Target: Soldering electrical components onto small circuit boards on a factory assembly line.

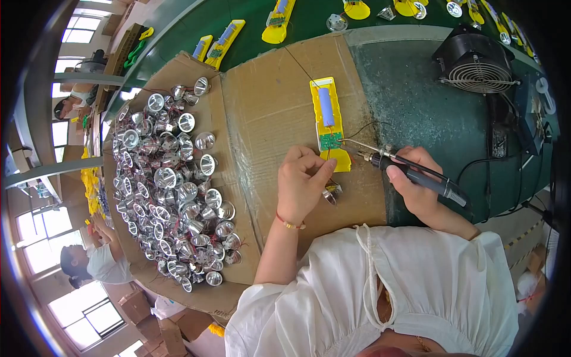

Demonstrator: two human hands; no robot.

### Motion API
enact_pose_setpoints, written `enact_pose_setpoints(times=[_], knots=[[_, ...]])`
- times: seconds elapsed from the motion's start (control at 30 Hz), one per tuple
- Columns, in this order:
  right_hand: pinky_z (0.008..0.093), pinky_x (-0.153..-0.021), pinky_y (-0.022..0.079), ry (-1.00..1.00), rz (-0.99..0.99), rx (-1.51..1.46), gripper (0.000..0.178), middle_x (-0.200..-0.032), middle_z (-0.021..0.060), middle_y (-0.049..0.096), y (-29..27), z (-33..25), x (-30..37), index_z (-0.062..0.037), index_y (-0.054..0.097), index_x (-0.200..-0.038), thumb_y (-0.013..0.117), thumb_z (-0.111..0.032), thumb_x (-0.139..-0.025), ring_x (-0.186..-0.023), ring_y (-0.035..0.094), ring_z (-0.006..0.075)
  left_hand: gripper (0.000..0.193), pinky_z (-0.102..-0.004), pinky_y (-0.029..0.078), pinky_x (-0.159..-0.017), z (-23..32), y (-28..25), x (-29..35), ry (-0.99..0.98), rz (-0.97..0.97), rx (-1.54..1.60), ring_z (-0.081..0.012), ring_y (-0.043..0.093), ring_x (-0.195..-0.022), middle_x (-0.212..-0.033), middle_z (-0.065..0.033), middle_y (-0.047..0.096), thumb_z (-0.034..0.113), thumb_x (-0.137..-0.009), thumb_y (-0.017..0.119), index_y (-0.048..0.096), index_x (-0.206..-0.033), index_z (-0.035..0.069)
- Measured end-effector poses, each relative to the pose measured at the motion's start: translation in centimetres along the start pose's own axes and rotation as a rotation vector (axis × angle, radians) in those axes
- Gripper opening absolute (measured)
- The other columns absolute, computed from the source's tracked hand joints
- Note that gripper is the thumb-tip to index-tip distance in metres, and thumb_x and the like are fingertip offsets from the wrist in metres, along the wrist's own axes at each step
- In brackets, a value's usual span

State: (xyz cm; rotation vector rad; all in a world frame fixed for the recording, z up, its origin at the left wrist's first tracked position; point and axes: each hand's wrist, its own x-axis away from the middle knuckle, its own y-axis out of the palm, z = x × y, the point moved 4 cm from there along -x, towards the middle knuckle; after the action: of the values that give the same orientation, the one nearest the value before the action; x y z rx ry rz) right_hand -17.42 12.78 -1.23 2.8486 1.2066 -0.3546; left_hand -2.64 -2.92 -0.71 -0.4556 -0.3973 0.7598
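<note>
On the cardboard lies a yellow torch housing (339, 160) with a purple battery cell (326, 107) and a small green circuit board (331, 140) inside. My left hand (302, 178) is closed in a pinch beside the board's lower edge, on what looks like a thin wire. Under its fingers sits a shiny reflector cup (329, 196), partly hidden. My right hand (417, 181) grips a black soldering iron (431, 183), with a thin tube running along it. The iron's tip points left and reaches the board's right edge.
Many silvery reflector cups (166, 178) fill a cardboard tray at left. A black fan (479, 68) stands at the far right, near a blue-grey box (533, 98) and cables. More yellow housings (279, 21) line the far green surface. Other people sit at far left.
</note>
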Motion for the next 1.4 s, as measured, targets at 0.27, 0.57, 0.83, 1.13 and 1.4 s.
enact_pose_setpoints(times=[0.27,0.57,0.83,1.13,1.4], knots=[[0.0209,-0.049,0.039,0.008,-0.005,-0.039,0.014,-0.064,0.0024,0.055,0.3,-0.5,-0.1,-0.001,0.055,-0.078,0.067,-0.008,-0.076,-0.054,0.048,0.0051,0.011,-0.0241,0.042,-0.058,0.0,-0.2,0.1,0.082,0.015,-0.008,-0.0119,0.048,-0.068,-0.076,-0.0038,0.049,0.01,-0.074,0.07,0.068,-0.074,-0.001],[0.0204,-0.052,0.042,0.195,0.048,-0.122,0.013,-0.068,0.0028,0.058,0.1,0.2,0.5,-0.0007,0.053,-0.081,0.065,-0.005,-0.078,-0.059,0.052,0.0053,0.011,-0.0243,0.041,-0.057,-0.2,0.1,-0.1,0.059,0.018,0.014,-0.0112,0.048,-0.065,-0.073,-0.0033,0.05,0.01,-0.075,0.07,0.068,-0.075,-0.001],[0.02,-0.052,0.041,0.172,0.044,-0.119,0.014,-0.067,0.0022,0.057,-0.2,-0.1,0.2,-0.0009,0.053,-0.082,0.066,-0.006,-0.078,-0.058,0.051,0.005,0.012,-0.0243,0.04,-0.057,0.0,0.0,-0.2,0.029,-0.001,0.015,-0.011,0.048,-0.064,-0.073,-0.0032,0.05,0.011,-0.075,0.069,0.068,-0.074,0.0],[0.0198,-0.05,0.04,0.109,-0.01,-0.053,0.013,-0.065,0.0015,0.056,0.1,0.0,0.2,-0.0011,0.054,-0.08,0.066,-0.006,-0.078,-0.057,0.05,0.0044,0.012,-0.0252,0.041,-0.059,0.1,0.0,-0.3,0.059,0.004,0.017,-0.0122,0.048,-0.066,-0.071,-0.0036,0.05,0.01,-0.074,0.069,0.066,-0.071,-0.001],[0.0201,-0.051,0.041,0.202,0.08,-0.116,0.013,-0.066,0.0027,0.057,-0.2,-0.5,0.2,-0.0012,0.053,-0.084,0.065,-0.004,-0.078,-0.058,0.053,0.0058,0.011,-0.0251,0.041,-0.059,0.1,-0.1,-0.4,0.059,-0.012,0.013,-0.0124,0.048,-0.066,-0.07,-0.0035,0.05,0.01,-0.074,0.07,0.066,-0.072,-0.001]])
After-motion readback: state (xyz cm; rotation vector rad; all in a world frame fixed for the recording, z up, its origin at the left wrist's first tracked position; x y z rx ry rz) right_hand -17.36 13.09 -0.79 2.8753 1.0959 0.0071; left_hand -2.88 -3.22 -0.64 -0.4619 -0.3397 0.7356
